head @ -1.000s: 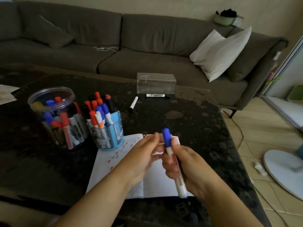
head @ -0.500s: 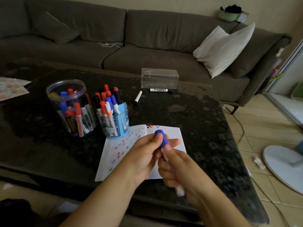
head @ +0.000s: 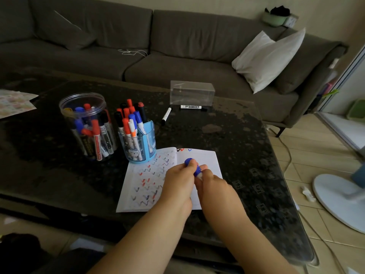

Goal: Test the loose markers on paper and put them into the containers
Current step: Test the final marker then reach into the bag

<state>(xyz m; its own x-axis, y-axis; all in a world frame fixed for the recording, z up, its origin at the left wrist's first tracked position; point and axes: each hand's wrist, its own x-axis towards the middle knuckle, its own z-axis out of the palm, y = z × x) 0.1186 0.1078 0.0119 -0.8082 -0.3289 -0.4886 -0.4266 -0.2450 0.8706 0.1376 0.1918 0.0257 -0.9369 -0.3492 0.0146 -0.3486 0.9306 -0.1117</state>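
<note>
Markers are the subject, and the head view shows one with a blue cap (head: 192, 166) held between both hands above the open notebook (head: 150, 180), whose left page carries rows of red, blue and black zigzag test marks. The left hand (head: 178, 182) has its fingertips curled round the cap, while the right hand (head: 214, 187) grips the white barrel just below it; most of the barrel is hidden inside that fist. The notebook lies on the dark speckled table (head: 227, 139). Just beyond its top left corner stands a blue pen holder (head: 138, 144) packed with upright markers, and beside that, to the left, a clear round jar (head: 87, 125) also full of them. Farther back, two loose markers lie flat: one angled (head: 166, 116), one straight (head: 192, 107) against a clear plastic box (head: 192, 93). A grey sofa (head: 138, 46) with a white pillow (head: 266, 58) stands behind the table.
</note>
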